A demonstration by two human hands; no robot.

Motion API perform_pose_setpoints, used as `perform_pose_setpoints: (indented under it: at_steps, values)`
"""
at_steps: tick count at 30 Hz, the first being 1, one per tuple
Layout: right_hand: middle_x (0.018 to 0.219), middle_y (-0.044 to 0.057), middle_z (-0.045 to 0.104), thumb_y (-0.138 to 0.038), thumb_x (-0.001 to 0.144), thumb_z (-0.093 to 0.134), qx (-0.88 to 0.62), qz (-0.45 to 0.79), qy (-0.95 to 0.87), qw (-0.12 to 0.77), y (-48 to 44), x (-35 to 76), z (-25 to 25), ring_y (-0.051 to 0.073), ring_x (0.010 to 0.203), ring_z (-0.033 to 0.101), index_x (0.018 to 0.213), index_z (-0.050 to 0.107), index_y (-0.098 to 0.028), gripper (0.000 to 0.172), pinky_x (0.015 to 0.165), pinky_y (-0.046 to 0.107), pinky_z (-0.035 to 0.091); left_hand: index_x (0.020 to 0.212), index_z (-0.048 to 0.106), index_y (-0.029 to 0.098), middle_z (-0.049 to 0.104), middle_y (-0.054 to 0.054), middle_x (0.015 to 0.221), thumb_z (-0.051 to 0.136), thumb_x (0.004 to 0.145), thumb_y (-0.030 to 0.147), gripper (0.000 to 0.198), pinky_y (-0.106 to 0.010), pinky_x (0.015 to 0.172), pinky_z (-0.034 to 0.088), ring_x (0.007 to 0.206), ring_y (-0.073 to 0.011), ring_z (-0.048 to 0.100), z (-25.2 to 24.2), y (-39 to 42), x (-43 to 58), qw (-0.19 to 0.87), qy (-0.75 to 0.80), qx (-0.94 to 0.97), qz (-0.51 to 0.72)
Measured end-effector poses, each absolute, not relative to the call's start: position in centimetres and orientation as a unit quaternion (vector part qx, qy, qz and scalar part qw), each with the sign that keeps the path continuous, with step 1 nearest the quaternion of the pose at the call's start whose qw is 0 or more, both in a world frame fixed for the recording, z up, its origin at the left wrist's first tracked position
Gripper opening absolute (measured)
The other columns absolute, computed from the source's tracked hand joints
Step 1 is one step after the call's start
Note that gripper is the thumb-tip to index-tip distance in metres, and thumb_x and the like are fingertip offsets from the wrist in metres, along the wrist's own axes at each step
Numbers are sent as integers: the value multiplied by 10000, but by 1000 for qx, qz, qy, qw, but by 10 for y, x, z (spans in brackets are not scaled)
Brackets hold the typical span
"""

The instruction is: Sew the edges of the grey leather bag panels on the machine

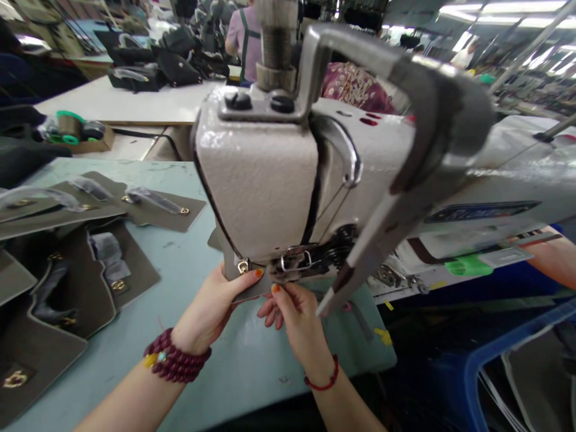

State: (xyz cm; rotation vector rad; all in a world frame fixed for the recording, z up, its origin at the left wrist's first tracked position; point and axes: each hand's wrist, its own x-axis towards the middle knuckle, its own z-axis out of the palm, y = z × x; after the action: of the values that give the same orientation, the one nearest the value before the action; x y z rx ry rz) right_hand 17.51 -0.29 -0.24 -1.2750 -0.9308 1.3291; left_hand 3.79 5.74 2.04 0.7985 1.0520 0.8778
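A grey-brown bag panel (257, 290) with gold hardware (243, 266) lies under the head of a sewing machine (256, 174), partly hidden by it. My left hand (216, 306) grips the panel's near left side, thumb on top beside the gold piece and fingers underneath. At the panel's right edge, close to the machine's presser foot (281, 273), my right hand (294, 315) pinches with thumb and forefinger while its other fingers curl below. The needle itself cannot be made out.
Several similar panels (135, 264) with plastic-wrapped handles cover the table's left side. A lever (373, 222) slants down in front of the machine. At lower right stands a blue bin (472, 384) holding more pieces. Black bags (175, 63) and a person (245, 36) are behind.
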Motion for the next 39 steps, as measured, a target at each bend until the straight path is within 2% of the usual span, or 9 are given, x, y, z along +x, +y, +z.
perform_pose_setpoints:
  at_steps: [2, 5, 8, 10, 15, 23, 32, 39]
  values:
    - [612, 50, 700, -484, 929, 522, -527, 557, -379, 519, -3, 174, -3, 95, 457, 565, 746, 643, -138, 410, 435, 178, 367, 1088, 700, 153, 760, -83, 1058, 812, 745, 311, 394, -274, 782, 546, 881, -203, 691, 20, 58, 35, 708, 469, 365, 381]
    - [627, 48, 703, -496, 922, 528, -522, 566, -370, 520, -3, 175, -3, 97, 467, 575, 775, 646, -135, 407, 433, 173, 380, 1121, 694, 169, 758, -73, 983, 790, 769, 318, 394, -257, 686, 530, 795, -185, 671, 19, 60, 30, 722, 443, 404, 345]
    - [660, 51, 710, -493, 921, 528, -521, 569, -382, 509, -3, 178, -1, 100, 497, 591, 770, 646, -133, 407, 443, 170, 405, 931, 719, 149, 723, -55, 832, 769, 786, 331, 238, -239, 618, 493, 700, -157, 615, 20, 63, 26, 754, 395, 439, 288]
    - [681, 52, 711, -486, 922, 534, -526, 560, -397, 502, -3, 179, 1, 99, 519, 598, 739, 640, -135, 409, 454, 168, 418, 821, 700, 140, 690, -46, 772, 764, 785, 352, 224, -233, 613, 484, 683, -147, 593, 22, 65, 26, 770, 383, 439, 261]
    - [666, 30, 690, -504, 870, 613, -537, 535, -390, 523, -4, 180, 3, 96, 515, 592, 721, 619, -148, 386, 447, 166, 412, 848, 706, 147, 679, -44, 813, 830, 705, 328, 262, -201, 598, 477, 688, -129, 580, 27, 67, 28, 750, 444, 410, 269]
    - [610, 25, 666, -521, 864, 620, -524, 546, -363, 544, -2, 176, -5, 96, 484, 576, 689, 605, -151, 409, 439, 175, 393, 632, 686, 146, 638, -17, 597, 820, 693, 327, 233, -199, 508, 421, 512, -95, 500, 19, 69, 29, 747, 423, 429, 282]
    - [575, 50, 677, -480, 913, 552, -551, 513, -358, 552, 1, 168, -4, 93, 438, 561, 636, 630, -144, 442, 448, 185, 384, 756, 696, 133, 627, -29, 652, 753, 790, 361, 236, -231, 548, 422, 556, -114, 504, 10, 73, 27, 750, 409, 447, 266]
    - [555, 52, 692, -474, 926, 514, -588, 480, -356, 546, 5, 156, -7, 105, 379, 578, 620, 642, -158, 458, 397, 183, 380, 697, 697, 163, 602, -4, 584, 830, 672, 351, 231, -215, 486, 388, 504, -104, 471, 8, 81, 28, 755, 420, 415, 285]
